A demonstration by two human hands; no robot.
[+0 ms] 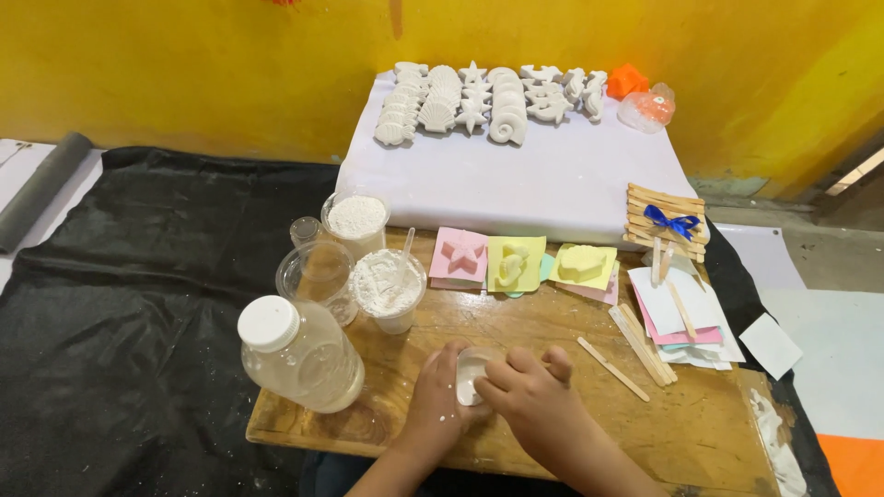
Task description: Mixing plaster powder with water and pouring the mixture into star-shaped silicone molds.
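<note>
My left hand (436, 391) and my right hand (532, 396) close together around a small white mould (469, 373) filled with white paste, resting on a wooden board (700, 428). The left hand cups its left side. Fingers of the right hand lie over its right edge. Behind them stands a clear cup of white powder with a stick in it (389, 287). A plastic bottle with a white cap (296, 350) stands to the left.
Pink, yellow and light yellow moulds (516, 262) sit in a row. Wooden sticks (635, 350), paper sheets and a stick raft with a blue bow (667, 219) lie right. Several white sea-shape casts (488, 99) rest on a white-covered box. Two more cups (357, 221) stand left.
</note>
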